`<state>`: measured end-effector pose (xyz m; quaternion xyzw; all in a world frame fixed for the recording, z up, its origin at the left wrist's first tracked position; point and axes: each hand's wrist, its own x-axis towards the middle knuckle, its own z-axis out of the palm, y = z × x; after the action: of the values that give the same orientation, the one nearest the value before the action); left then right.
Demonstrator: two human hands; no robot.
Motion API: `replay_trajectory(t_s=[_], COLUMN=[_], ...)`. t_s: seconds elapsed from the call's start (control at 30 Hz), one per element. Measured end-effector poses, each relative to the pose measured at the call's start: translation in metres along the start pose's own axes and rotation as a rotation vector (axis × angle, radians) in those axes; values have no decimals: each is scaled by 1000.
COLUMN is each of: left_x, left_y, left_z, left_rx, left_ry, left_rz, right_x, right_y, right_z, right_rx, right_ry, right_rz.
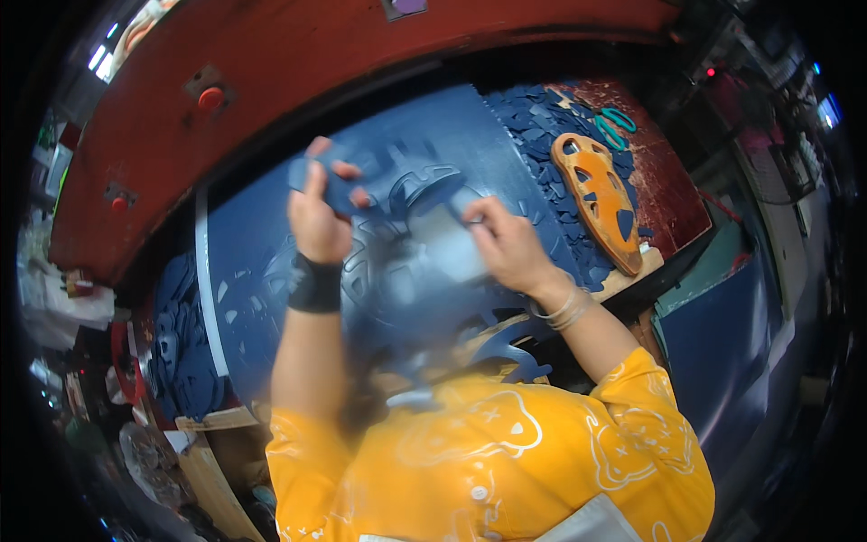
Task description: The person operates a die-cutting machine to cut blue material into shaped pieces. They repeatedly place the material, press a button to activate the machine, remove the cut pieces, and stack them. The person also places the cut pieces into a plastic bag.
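Observation:
My left hand, a black band on its wrist, is raised over the blue sheet. Its fingers are closed round a dark blue flat piece, blurred by motion. To the right, my right hand has thumb and fingers pinched together at a thin blue piece whose full outline is smeared. Between the hands the sheet bears curved cut shapes and a pale shiny patch. A curved blue cut-out strip lies near my body at the front edge.
A red machine beam with red buttons spans the far side. Toward the right lie blue offcuts, an orange sole-shaped cutting die and green-handled scissors. More blue pieces are heaped at left; a blue sheet stack stands right.

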<state>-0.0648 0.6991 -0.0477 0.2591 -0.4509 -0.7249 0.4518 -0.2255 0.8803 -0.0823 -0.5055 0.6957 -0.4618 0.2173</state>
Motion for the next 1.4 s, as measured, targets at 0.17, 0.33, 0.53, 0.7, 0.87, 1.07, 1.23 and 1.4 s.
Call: replay_trajectory(t_s=[0.17, 0.33, 0.53, 0.7, 0.87, 1.07, 1.23, 1.4], left_x=[50, -2, -94, -98, -90, -80, -77, -84], left_y=[87, 67, -8, -15, -6, 16, 23, 9], left_z=[-46, -34, -21, -30, -21, -18, -23, -18], left_rx=[-110, 723, 1481, 1545, 1560, 1394, 1263, 1392], left_ry=[183, -280, -1007, -1046, -1093, -1108, -942, -1003], left_rz=[383, 422, 457, 679, 453, 398, 258, 369], right_x=[-27, -28, -26, -27, -29, -34, -32, -28], right_y=[40, 49, 40, 40, 39, 39, 40, 41], right_z=[-16, -7, -5, -2, -3, -4, -5, -8], right_rx=[-93, -143, -133, -123, -134, -109, -98, -109], right_ry=[75, 157, 186, 208, 205, 228, 242, 188], right_rz=[-16, -128, -131, -116, -121, -131, -147, -118])
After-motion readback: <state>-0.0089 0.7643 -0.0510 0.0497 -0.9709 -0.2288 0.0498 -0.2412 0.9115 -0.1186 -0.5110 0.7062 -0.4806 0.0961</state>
